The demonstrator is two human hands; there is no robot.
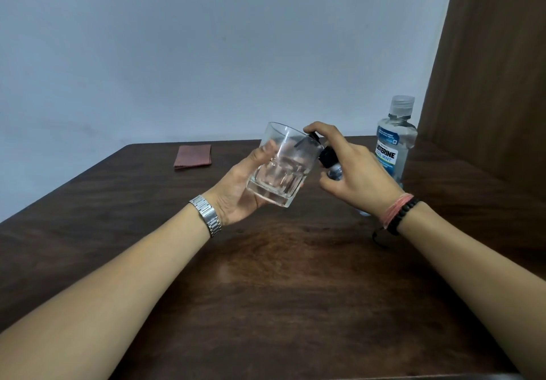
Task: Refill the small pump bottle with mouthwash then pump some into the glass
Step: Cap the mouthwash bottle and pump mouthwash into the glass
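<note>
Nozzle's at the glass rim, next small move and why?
Probably press the pump head down with the right hand: its forefinger sits on top of the small pump bottle, whose nozzle points into the tilted glass that the left hand holds.

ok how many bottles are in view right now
2. The large mouthwash bottle stands capped at the table's far right edge. The small pump bottle is gripped in the right hand, its nozzle at the glass held by the left hand.

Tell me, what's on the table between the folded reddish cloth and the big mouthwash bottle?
In the head view, nothing rests on that stretch of table. The hands hold the glass and pump bottle raised in front of it, between cloth and mouthwash bottle.
</note>
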